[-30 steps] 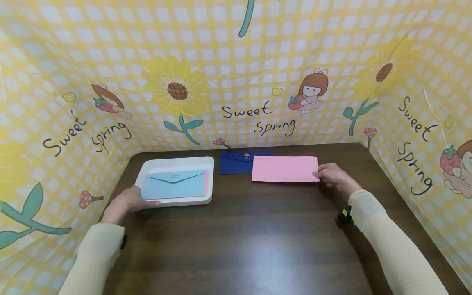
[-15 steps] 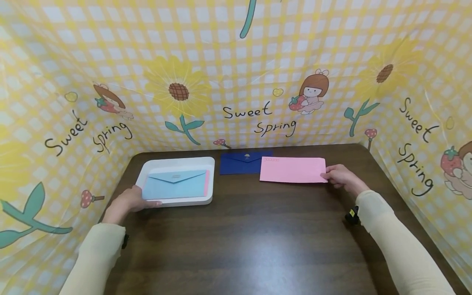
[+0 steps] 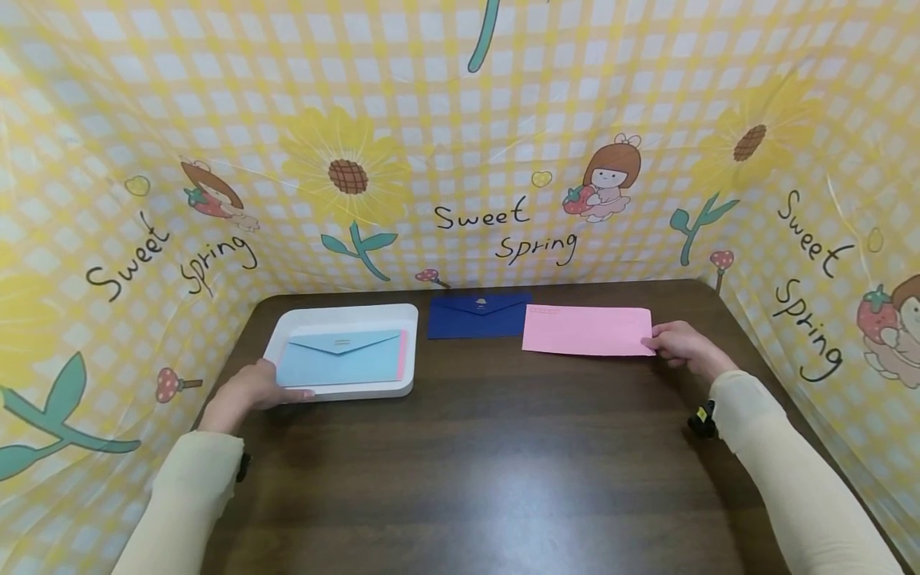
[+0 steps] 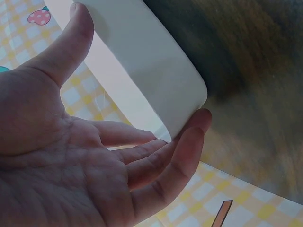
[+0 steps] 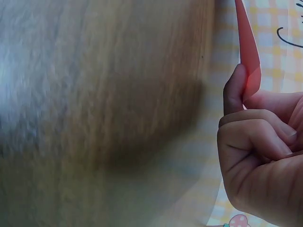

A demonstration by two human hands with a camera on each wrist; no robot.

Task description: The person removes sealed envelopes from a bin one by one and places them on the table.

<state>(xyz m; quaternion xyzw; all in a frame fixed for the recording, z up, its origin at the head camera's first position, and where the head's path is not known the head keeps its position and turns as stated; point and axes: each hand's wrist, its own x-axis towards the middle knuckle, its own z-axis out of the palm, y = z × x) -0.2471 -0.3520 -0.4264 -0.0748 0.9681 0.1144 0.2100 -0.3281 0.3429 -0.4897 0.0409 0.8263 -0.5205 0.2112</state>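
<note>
My right hand [image 3: 683, 347] pinches the right end of a pink envelope [image 3: 585, 330], held out flat over the back right of the table. In the right wrist view that envelope [image 5: 248, 52] shows nearly edge-on between thumb and index finger, the other fingers curled into the palm. At the left, my left hand [image 3: 251, 389] grips the near left corner of a white tray [image 3: 348, 314]. The left wrist view has its thumb along one side of the tray [image 4: 156, 61] and its fingers round the corner. A light blue envelope [image 3: 341, 361] lies in the tray, over a pink one [image 3: 402, 355].
A dark blue envelope [image 3: 474, 321] with a pointed flap lies at the table's back edge, between the tray and the held pink envelope. Yellow checked cloth [image 3: 467, 144] walls in the brown wooden table [image 3: 460, 455] at the back and both sides.
My right hand has moved right with the pink envelope, uncovering the right part of the dark blue envelope. The left hand and the tray stay in place.
</note>
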